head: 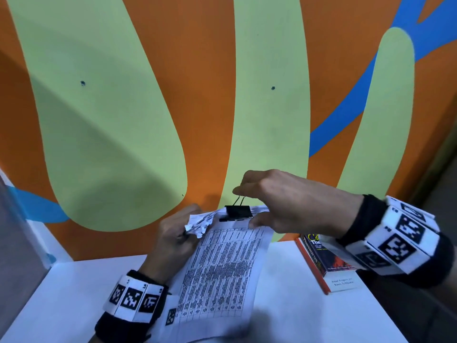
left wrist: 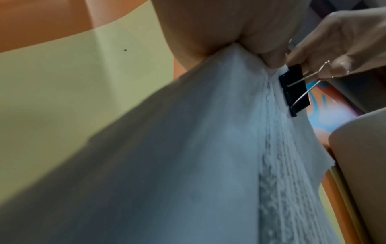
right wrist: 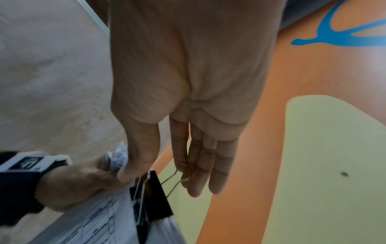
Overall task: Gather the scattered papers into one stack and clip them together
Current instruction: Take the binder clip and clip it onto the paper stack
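Head view is showing the stack of papers (head: 222, 266) being held tilted above the white worktop (head: 61, 293), its top edge raised toward the wall and its lower end lying near the person. The top sheet is carrying a printed table of dense text. The left hand (head: 173, 233) is gripping the stack at its upper left corner, fingers curled round the edge, where some sheets are bunching into a crumpled wad (head: 199, 225).

A black binder clip (head: 238, 211) is sitting on the top edge of the stack, its black body straddling the sheets. The right hand (head: 279, 199) is reaching in from the right and pinching the clip's wire handles (head: 239, 200) between fingertips and thumb, the thumb lying against the front of the papers just beside the clip. Right wrist view is showing one wire loop pressing against a fingertip (right wrist: 184, 171) while the other handle is folding down along the front sheet, with the thumb touching it. Left wrist view is showing the clip (left wrist: 294, 89) from behind, biting the fanned edges of the sheets (left wrist: 277, 132).

A thesaurus (head: 324, 258) with an orange spine is lying flat on the worktop to the right, partly under the right wrist. An orange, green and blue painted wall (head: 123, 95) is standing behind.
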`<state>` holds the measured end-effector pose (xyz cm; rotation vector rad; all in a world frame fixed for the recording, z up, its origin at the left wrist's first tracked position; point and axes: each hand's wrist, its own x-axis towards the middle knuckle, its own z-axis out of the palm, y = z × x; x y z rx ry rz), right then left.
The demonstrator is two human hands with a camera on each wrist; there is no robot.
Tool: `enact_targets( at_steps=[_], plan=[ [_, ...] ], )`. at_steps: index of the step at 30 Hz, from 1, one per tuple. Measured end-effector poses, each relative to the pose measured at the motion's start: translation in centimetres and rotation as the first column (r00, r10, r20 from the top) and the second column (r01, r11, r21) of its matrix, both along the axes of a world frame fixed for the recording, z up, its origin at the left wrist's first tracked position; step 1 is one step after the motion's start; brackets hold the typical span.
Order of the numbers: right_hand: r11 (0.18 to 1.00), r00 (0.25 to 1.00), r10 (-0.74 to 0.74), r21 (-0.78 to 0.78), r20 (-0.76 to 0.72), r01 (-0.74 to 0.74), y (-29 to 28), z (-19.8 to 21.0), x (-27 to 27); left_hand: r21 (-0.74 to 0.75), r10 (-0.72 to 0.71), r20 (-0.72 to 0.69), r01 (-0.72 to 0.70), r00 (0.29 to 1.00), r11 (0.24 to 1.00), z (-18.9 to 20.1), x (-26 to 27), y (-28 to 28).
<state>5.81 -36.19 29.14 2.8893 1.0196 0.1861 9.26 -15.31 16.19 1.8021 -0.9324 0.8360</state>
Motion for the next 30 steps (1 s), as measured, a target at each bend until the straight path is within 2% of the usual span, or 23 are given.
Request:
enact_targets(
  at_steps=[3, 6, 8, 11, 14, 18, 22, 25, 30],
  plan=[
    [0.975, 0.987, 0.03, 0.224, -0.158, 0.006, -0.5, -0.4, 0.5, -0.065, 0.015, -0.026, -0.016, 1.0, 0.998, 0.1, -0.1, 0.1],
    [0.925, 0.979, 0.053, 0.378, -0.198, 0.026, -0.7, -1.4, 0.8, -0.102, 0.023, -0.049, -0.028, 0.999, 0.994, 0.2, 0.0, 0.1],
    [0.929, 0.968, 0.045, 0.366, -0.245, 0.05, -0.6, -2.3, 1.0, -0.124, 0.028, -0.069, -0.036, 0.997, 0.992, -0.1, 0.0, 0.1],
    [0.967, 0.961, -0.008, 0.243, -0.276, 0.078, -0.2, -3.8, 1.7, -0.128, -0.012, -0.077, 0.002, 0.997, 0.992, -0.5, 0.1, -0.4],
    [0.986, 0.973, -0.07, 0.13, -0.22, 0.1, 0.7, -4.8, 2.2, -0.126, -0.032, -0.082, 0.022, 0.996, 0.992, -0.6, 0.1, -0.6],
    [0.991, 0.982, -0.115, 0.053, -0.152, 0.124, 1.6, -4.9, 2.8, -0.126, -0.034, -0.081, 0.024, 0.996, 0.992, -0.3, 0.1, -0.7],
    [0.977, 0.991, -0.119, 0.168, -0.066, 0.128, 1.8, -4.8, 3.0, -0.132, -0.038, -0.094, 0.025, 0.995, 0.991, -0.2, 0.1, -0.9],
    [0.972, 0.987, -0.153, 0.17, -0.057, 0.16, 1.9, -4.6, 2.7, -0.12, -0.053, -0.058, 0.045, 0.997, 0.992, 0.0, 0.2, -0.9],
    [0.947, 0.945, -0.234, 0.165, -0.23, 0.274, 1.8, -4.0, 3.3, -0.122, -0.081, -0.075, 0.072, 0.994, 0.99, 0.1, 0.2, -1.4]
  ],
)
